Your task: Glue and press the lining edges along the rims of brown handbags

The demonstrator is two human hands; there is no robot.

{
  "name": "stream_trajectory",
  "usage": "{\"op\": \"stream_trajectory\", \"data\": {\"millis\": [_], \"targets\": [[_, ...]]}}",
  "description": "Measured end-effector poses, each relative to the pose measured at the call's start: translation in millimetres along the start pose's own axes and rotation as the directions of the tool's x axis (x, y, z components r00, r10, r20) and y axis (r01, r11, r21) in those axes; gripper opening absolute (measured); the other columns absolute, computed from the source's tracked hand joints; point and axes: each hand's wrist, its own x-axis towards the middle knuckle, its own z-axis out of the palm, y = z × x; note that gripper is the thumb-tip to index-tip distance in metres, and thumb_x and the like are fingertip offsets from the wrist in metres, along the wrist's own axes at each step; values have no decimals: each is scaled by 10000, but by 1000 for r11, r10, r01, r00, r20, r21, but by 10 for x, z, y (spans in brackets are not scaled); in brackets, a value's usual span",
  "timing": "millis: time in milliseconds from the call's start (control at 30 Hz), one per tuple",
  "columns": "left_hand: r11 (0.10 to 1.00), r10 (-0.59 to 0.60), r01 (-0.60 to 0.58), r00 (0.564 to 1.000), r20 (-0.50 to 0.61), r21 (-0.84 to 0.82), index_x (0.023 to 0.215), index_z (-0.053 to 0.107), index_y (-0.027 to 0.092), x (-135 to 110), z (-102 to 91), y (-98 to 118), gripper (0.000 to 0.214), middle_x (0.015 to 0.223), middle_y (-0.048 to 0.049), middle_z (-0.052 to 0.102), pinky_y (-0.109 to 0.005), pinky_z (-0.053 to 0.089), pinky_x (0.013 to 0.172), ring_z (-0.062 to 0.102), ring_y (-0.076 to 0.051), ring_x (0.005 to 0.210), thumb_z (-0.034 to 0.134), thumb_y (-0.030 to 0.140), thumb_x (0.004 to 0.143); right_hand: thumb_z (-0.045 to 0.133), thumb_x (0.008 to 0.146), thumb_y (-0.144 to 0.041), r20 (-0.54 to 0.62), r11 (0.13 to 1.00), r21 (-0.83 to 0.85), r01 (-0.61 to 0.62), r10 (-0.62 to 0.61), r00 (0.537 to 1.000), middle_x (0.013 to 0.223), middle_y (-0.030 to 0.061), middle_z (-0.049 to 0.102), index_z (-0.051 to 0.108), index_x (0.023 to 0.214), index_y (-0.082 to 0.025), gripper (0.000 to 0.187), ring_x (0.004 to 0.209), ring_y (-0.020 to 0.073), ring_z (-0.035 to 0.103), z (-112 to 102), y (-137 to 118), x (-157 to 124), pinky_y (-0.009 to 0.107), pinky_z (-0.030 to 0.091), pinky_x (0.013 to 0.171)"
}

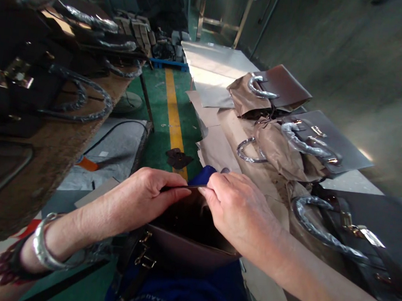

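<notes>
A dark brown handbag (186, 247) rests on my lap with its mouth open towards me. My left hand (156, 191) pinches the far top edge of the bag between thumb and fingers. Just to the right, my right hand (233, 202) grips the same edge, a short gap between the two. The bag's inside is dark, and what is in it cannot be made out. At the bag's left side hangs a strap with gold-coloured buckles (147, 257). A blue apron (189, 293) with white print lies beneath the bag.
On the right, a paper-covered table (218, 145) bears several handbags, among them a grey one (327, 137) and a black one (379, 229), with plastic-wrapped handles. More bags (19, 71) stand on a wooden bench (79, 145) at left. Dark scraps (178, 159) lie on the green floor.
</notes>
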Motion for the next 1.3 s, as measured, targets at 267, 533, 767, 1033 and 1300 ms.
{"op": "stream_trajectory", "data": {"millis": [267, 533, 767, 1033, 1300], "targets": [[999, -49, 47, 992, 112, 24, 912, 687, 221, 99, -74, 72, 316, 867, 25, 709, -211, 455, 693, 632, -161, 796, 484, 455, 851, 590, 830, -141, -15, 1000, 24, -17, 18, 1000, 679, 21, 596, 544, 729, -180, 118, 721, 193, 554, 8, -39, 35, 311, 377, 680], [998, 14, -22, 992, 129, 63, 795, 670, 161, 223, 10, 133, 298, 730, 14, 670, -188, 422, 626, 604, -126, 702, 434, 326, 873, 551, 882, -193, 17, 997, 78, 23, -25, 1000, 701, 7, 584, 531, 706, -187, 177, 757, 177, 502, -42, 102, -54, 302, 367, 699], [995, 45, -51, 996, 82, 81, 824, 683, 173, 228, 28, 138, 280, 780, 6, 693, -192, 419, 686, 622, -122, 748, 430, 277, 886, 435, 919, -174, 40, 989, 122, 82, -87, 995, 705, 37, 555, 580, 741, -168, 229, 769, 183, 466, -112, 149, -165, 320, 386, 716], [948, 35, -36, 999, 11, 315, 821, 684, 163, 151, 150, 235, 326, 723, -36, 682, -224, 417, 617, 623, -154, 679, 404, 304, 906, 477, 839, -52, -51, 993, -21, 112, -113, 992, 905, 73, 546, 563, 804, -182, 160, 825, 207, 479, -63, 76, -321, 345, 440, 710], [918, -2, -10, 1000, 29, 397, 758, 642, 150, 30, 267, 409, 347, 773, -68, 689, -273, 464, 662, 644, -191, 706, 346, 233, 919, 407, 854, -35, -204, 986, -103, 134, -153, 967, 826, 81, 566, 579, 848, -157, 211, 737, 211, 504, -33, 20, -551, 341, 442, 635]]}}
